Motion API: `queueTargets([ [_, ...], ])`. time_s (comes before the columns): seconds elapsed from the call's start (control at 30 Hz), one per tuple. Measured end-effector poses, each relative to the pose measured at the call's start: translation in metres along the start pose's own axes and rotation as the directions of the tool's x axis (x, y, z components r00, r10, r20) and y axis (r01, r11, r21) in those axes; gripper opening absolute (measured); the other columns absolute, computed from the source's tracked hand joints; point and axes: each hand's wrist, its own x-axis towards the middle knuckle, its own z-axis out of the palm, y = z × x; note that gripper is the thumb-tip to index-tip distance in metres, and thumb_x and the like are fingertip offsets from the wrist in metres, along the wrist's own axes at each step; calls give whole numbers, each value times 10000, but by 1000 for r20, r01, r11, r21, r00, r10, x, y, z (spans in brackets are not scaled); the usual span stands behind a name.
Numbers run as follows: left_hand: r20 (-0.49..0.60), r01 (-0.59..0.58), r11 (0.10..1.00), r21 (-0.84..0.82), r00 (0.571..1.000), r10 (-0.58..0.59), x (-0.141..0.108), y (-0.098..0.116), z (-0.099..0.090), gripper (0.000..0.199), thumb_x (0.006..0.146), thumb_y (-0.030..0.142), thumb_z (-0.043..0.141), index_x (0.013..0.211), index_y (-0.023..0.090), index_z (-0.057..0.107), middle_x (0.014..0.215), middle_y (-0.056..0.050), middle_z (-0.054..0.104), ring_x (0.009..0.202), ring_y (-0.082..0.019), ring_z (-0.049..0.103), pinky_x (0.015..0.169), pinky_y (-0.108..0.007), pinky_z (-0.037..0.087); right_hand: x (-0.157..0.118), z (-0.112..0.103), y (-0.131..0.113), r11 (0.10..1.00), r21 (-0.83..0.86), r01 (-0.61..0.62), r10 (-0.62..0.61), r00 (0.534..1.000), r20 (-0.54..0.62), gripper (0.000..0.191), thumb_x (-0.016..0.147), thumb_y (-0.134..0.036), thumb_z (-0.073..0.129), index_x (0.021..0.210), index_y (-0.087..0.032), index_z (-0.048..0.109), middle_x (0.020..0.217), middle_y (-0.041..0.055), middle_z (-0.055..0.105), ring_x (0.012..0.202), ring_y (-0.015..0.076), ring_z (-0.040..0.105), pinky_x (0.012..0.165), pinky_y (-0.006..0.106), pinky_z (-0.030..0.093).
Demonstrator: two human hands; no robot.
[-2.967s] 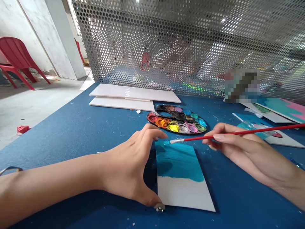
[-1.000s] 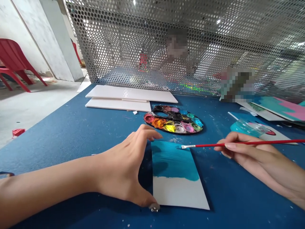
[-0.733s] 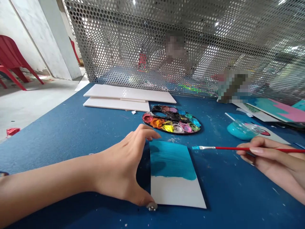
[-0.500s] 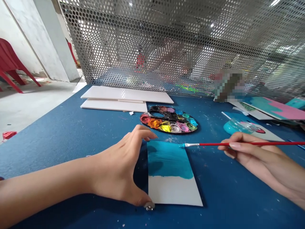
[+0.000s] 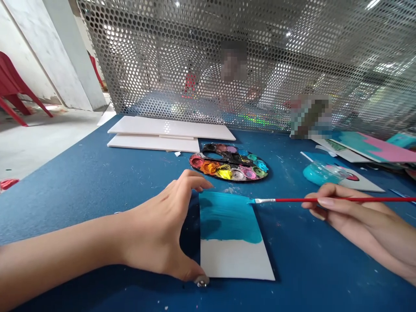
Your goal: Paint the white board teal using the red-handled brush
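Left hand lies open and spread, fingertips and thumb at the left edge of a white board, pinning it to the blue tabletop. Board's upper half carries wet-looking turquoise paint. Right hand pinches a red-handled paintbrush, its turquoise tip at the board's top edge. Palette lies just beyond the board; a turquoise-filled clear dish sits to the right.

Risks: a slipping left hand could drag fingers through the paint; eased pressure could let the board shift under the stroke; excess paint on the brush could drip onto the table. No brands, labels or legible writing seen.
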Motion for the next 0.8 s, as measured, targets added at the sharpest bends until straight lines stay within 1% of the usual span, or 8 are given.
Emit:
queueTargets([
  [0.1,1,-2,1000,2,1000,2,-1,0,-1,1075,527,376,1006,1294,276,260,1342,-140,451,1174,-391,585,943,-562,572,-1,-2,3,1000,5,-18,18,1000,18,211,620,-413,949,684,-283,796,813,28,673,781,202,615,620,225,562],
  [0.2,5,16,1000,-3,1000,-16,-1,1,-1,1074,511,347,1002,1284,271,259,1337,-142,448,1171,-393,583,942,-573,566,-2,-14,7,1000,-3,-12,12,999,-41,233,578,-425,956,643,-279,786,797,31,654,785,206,619,608,206,572],
  [0.3,-1,12,1000,-8,1000,-12,0,1,-1,1069,495,387,981,1281,271,266,1323,-139,446,1168,-401,582,926,-574,570,-4,-21,8,1000,5,-19,20,997,-69,227,571,-421,953,628,-280,785,809,37,661,825,222,644,645,209,593],
  [0.4,-1,10,1000,-7,1000,-10,0,0,-1,1045,520,400,968,1280,277,263,1326,-137,443,1160,-392,587,920,-562,571,-4,-13,6,999,32,-15,16,999,-29,204,603,-413,952,663,-291,799,824,30,666,825,211,638,652,204,585],
  [0.5,8,10,1000,-14,1000,-10,0,-1,-1,1043,542,409,970,1291,269,259,1342,-150,433,1173,-400,572,927,-578,558,-3,0,4,999,41,-17,15,999,45,187,639,-403,949,691,-297,805,832,23,665,821,204,630,636,205,571],
  [0.57,16,15,1000,-26,1000,-15,-1,-1,-1,1043,539,417,971,1294,258,269,1352,-159,432,1189,-410,558,940,-589,546,-2,2,4,999,36,-21,19,998,67,187,650,-405,947,703,-294,806,828,21,663,818,200,629,638,202,567],
  [0.67,8,27,999,-27,1000,-27,-3,0,-1,1042,554,429,985,1314,249,295,1358,-143,445,1184,-389,563,950,-543,547,-2,-9,8,999,16,-30,30,1000,-3,250,584,-424,963,686,-276,789,807,19,659,800,197,624,628,196,572],
  [0.8,-4,32,999,-17,999,-33,-3,1,-1,1033,576,472,992,1330,231,328,1360,-132,456,1172,-366,569,956,-502,549,-4,-27,11,998,5,-66,66,990,-123,329,472,-440,978,635,-254,760,801,43,678,848,248,664,628,229,607],
])
